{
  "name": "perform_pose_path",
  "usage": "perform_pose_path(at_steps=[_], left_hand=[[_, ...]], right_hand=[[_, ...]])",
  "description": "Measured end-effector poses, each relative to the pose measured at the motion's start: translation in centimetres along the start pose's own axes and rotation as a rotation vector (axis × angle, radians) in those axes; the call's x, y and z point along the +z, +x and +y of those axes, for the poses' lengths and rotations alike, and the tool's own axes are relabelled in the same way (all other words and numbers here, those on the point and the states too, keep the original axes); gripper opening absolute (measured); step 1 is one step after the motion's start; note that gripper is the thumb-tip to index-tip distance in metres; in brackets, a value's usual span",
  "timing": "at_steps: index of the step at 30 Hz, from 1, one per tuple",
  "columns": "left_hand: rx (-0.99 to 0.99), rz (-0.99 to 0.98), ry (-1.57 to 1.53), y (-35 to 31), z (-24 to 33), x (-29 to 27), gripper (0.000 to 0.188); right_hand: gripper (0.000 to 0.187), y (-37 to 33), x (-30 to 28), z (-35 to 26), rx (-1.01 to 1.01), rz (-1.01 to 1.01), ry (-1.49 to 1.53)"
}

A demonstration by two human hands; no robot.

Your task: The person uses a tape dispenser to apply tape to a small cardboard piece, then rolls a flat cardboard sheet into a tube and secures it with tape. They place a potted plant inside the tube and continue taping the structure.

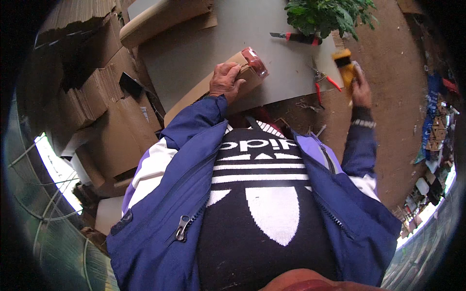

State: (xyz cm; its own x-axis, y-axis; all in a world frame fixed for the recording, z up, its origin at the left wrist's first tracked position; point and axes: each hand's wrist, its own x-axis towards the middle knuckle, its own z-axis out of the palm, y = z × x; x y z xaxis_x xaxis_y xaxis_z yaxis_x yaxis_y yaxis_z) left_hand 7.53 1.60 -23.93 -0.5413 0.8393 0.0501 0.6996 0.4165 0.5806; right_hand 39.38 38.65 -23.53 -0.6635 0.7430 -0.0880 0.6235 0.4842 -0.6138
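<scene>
My left hand (225,82) is closed on the upper edge of a long folded cardboard wrap (194,97) that lies slantwise over the front of the table. From the wrap's far end sticks a reddish bundle (256,63) in shiny clear plastic; what is in it I cannot make out. My right hand (360,92), off to the right, is closed around a yellow tool with a black band (345,68), smeared by motion. Between my hands lie pruning shears (320,80) with red handles, their blades pointing away. Farther back rests a knife (297,38) with a black and red handle.
A leafy green bunch (330,17) covers the far right corner of the pale table (194,63). Another rolled cardboard sheet (165,22) sits at the far left. Stacks of flat cardboard (90,97) stand on the left. Brown ground (398,97) with scattered litter extends on the right.
</scene>
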Motion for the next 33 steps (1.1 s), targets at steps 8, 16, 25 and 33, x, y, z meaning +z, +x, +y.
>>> perform_pose_path(at_steps=[8, 16, 25, 33], left_hand=[[0.076, 0.059, -0.025, -1.2, -0.6, 0.2, 0.048], [0.131, 0.043, -0.030, -1.8, -1.3, 1.1, 0.038], [0.242, 0.293, 0.046, -1.9, -1.8, 1.6, 0.030], [0.161, 0.216, -0.091, -2.1, -1.7, 1.3, 0.035]], right_hand=[[0.076, -4.0, 6.7, -17.8, 0.138, -0.591, 0.784], [0.082, 0.8, 11.4, -28.2, 0.051, -0.627, 0.399], [0.071, 1.9, 12.5, -32.4, 0.031, -0.594, -0.164], [0.075, 3.2, 13.6, -33.9, 0.041, -0.660, -0.381]])
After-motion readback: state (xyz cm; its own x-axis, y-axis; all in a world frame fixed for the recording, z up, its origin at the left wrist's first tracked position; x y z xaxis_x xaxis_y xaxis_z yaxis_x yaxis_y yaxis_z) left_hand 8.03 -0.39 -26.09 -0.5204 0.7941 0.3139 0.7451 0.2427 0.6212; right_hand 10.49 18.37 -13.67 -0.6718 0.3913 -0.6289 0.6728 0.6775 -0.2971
